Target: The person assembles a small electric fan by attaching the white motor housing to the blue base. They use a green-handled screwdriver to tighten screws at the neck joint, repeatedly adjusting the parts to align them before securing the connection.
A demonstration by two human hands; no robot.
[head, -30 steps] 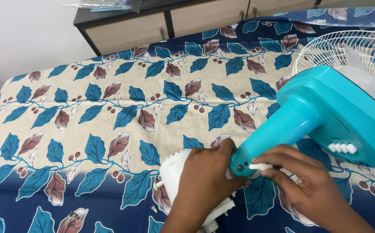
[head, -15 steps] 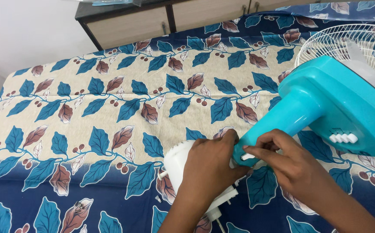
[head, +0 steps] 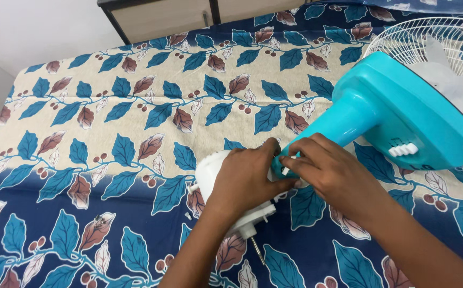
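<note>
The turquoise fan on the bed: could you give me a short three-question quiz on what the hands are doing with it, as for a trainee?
1. True or false: the left hand rests on a white plastic part.
2. What does the right hand pinch at the end of the turquoise fan neck?
A) a small white piece
B) a red cable
C) a metal spoon
3. What lies under everything?

Key
1. True.
2. A.
3. A leaf-patterned cloth in blue, cream and brown.
</note>
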